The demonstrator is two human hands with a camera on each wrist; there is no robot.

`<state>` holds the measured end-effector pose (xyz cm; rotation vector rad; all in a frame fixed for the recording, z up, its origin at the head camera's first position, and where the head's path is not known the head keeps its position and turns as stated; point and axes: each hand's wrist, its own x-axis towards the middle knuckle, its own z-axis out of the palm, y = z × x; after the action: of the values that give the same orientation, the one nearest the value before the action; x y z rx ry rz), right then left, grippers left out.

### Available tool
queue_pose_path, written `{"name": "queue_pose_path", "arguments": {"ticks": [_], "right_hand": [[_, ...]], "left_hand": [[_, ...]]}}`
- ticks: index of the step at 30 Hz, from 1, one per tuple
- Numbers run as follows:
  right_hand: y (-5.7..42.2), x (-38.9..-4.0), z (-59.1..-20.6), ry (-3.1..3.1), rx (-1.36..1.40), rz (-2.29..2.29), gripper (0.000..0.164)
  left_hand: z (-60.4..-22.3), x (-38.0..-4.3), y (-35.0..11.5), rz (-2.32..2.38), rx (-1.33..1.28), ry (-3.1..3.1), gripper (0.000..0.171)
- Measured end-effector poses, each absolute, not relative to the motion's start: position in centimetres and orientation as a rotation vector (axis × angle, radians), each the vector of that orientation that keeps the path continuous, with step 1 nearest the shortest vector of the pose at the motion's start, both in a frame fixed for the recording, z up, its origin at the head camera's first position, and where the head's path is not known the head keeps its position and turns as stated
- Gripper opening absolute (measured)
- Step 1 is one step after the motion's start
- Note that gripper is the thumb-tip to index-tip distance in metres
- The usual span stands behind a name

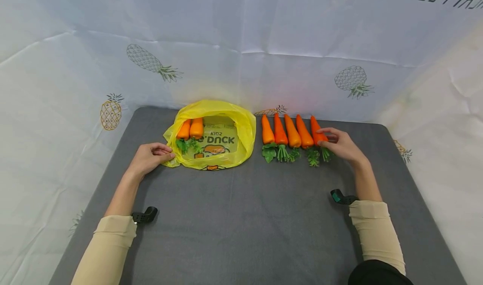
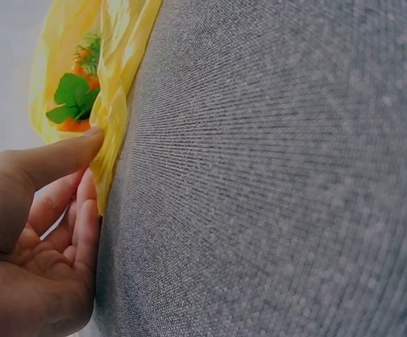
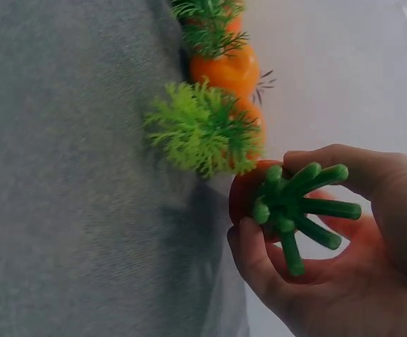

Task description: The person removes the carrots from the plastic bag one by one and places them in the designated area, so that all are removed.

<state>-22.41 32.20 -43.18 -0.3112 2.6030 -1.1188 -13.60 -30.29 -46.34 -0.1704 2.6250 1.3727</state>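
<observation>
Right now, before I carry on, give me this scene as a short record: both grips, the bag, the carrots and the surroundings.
Left grip: pinches the left edge of the yellow bag
Right grip: holds the rightmost carrot of the row
Bag state: mouth open, on the gray table
In bag: two carrots, at its left side
Outside: row of five carrots right of the bag, held one included, greens toward the person
Backdrop: pale cloth with pineapple prints
</observation>
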Motion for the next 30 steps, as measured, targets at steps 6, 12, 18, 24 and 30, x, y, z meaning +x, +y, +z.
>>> {"name": "queue_pose_path", "arguments": {"ticks": [6, 12, 18, 24, 30], "right_hand": [[32.8, -22.5, -44.3, 2.611, -0.282, -1.124, 0.053], [33.1, -22.5, -45.1, 2.620, -0.323, -1.147, 0.053], [33.0, -22.2, -45.0, 2.630, -0.371, -1.152, 0.054], [33.0, -21.8, -44.5, 2.650, -0.333, -1.148, 0.054], [32.7, -21.7, -43.3, 2.690, -0.257, -1.232, 0.055]], "left_hand": [[-46.6, -13.7, -30.2, 1.376, -0.153, 2.628, 0.038], [-46.4, -13.6, -30.2, 1.367, -0.162, 2.626, 0.037], [-46.4, -13.6, -30.3, 1.355, -0.163, 2.634, 0.038], [-46.4, -13.6, -30.3, 1.366, -0.162, 2.633, 0.038], [-46.4, -13.6, -30.4, 1.365, -0.169, 2.635, 0.036]]}}
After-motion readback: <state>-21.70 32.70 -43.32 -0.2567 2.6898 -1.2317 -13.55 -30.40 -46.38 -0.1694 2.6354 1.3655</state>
